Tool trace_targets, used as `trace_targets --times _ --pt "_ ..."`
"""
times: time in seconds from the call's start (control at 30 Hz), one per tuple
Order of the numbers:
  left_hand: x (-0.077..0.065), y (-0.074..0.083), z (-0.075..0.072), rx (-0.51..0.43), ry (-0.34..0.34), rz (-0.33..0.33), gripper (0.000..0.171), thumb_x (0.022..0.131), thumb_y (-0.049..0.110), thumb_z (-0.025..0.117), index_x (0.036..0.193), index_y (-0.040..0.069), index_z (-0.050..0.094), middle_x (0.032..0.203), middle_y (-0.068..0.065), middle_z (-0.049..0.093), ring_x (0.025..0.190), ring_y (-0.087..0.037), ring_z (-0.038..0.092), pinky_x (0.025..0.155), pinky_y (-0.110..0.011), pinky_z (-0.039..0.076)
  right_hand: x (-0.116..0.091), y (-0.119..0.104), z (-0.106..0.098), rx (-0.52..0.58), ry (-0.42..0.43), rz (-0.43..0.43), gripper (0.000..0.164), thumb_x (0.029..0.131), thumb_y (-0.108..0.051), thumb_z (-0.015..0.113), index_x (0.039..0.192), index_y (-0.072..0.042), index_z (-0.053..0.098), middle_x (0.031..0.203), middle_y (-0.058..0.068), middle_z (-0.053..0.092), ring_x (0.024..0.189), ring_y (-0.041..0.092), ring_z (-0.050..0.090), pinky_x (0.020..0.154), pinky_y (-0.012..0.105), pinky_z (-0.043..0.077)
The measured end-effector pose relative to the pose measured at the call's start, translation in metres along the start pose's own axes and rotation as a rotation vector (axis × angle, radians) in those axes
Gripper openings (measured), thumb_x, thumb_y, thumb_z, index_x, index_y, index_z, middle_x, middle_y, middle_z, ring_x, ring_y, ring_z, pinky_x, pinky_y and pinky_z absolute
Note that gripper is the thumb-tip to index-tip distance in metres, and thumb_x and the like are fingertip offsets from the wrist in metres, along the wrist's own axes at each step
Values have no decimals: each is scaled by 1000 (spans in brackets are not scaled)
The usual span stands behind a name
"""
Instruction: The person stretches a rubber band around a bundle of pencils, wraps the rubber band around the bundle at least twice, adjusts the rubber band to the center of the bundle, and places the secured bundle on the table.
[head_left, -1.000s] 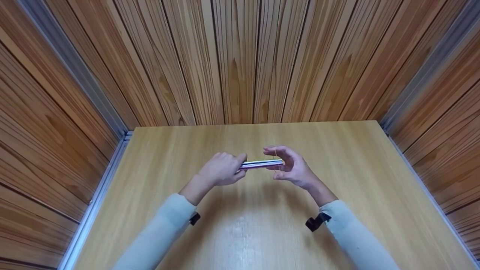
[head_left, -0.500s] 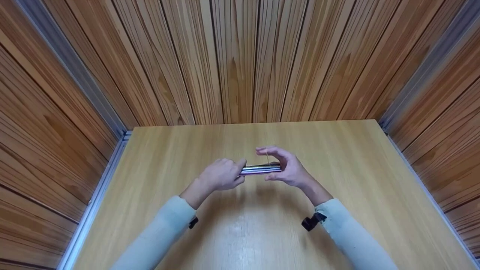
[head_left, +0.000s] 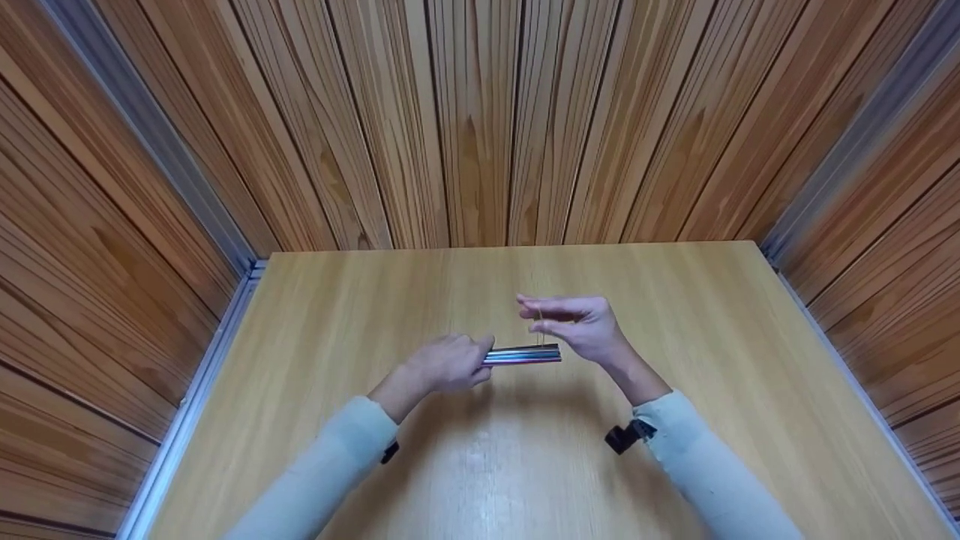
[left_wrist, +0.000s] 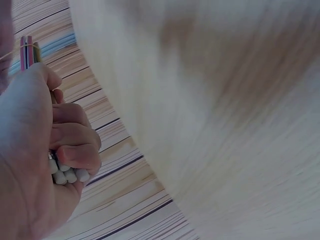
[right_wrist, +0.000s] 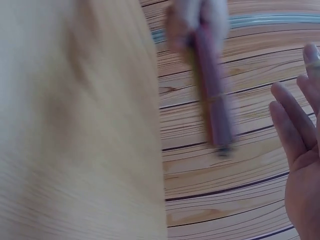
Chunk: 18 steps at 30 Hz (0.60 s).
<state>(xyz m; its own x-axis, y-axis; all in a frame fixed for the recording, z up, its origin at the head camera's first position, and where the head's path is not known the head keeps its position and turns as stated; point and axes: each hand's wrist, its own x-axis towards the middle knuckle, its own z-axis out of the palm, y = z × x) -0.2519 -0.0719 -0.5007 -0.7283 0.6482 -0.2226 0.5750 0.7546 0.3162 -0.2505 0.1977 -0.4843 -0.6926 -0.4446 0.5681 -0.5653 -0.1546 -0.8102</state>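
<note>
A bundle of several pencils in metallic blue, pink and dark tones lies across the middle of the head view, held above the table. My left hand grips the bundle at one end; the white eraser ends stick out below its fingers in the left wrist view. A thin yellowish rubber band runs from my right hand down to the pencils' free end. Its loop passes over the right fingers, which are fairly straight, just above the bundle. The right wrist view shows the bundle blurred.
Below the hands is a light wooden table, with their shadows on it. Wood-plank walls close it in at the back and sides, and metal rails run along the side edges. Black wrist-camera mounts sit at both cuffs.
The left hand and the pencils have moved lower in the head view, toward the person. The right hand has come off the pencils' end to above it, its thumb and fingers drawn closer together.
</note>
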Motion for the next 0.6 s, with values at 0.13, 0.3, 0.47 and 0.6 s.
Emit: trace_targets --times 0.13,0.3,0.47,0.6 --pt "2 -3 7 -55 -46 -61 26 116 35 60 131 14 59 83 -1 59 65 -15 56 58 -26 43 6 -6 0 76 14 -48 23 99 17 70 121 16 77 130 1 84 117 15 84 97 31 67" --pt "7 -5 4 -90 -5 -129 36 116 40 58 140 13 58 91 -5 60 73 -20 58 65 -30 46 7 -11 5 102 -12 -42 23 104 8 69 121 3 83 127 1 85 120 13 83 101 30 66" --pt "9 -14 1 -144 71 -158 38 115 38 57 135 6 61 90 -6 57 74 -20 55 66 -31 44 -1 -10 15 225 -120 -71 21 106 3 69 122 3 83 128 7 85 124 17 82 105 31 64" --pt "9 -24 -6 -220 81 -238 45 115 38 56 144 4 60 91 -7 59 74 -20 56 64 -31 45 -4 -12 24 215 -211 -151 21 105 5 70 123 12 79 133 10 83 134 21 78 114 33 60"
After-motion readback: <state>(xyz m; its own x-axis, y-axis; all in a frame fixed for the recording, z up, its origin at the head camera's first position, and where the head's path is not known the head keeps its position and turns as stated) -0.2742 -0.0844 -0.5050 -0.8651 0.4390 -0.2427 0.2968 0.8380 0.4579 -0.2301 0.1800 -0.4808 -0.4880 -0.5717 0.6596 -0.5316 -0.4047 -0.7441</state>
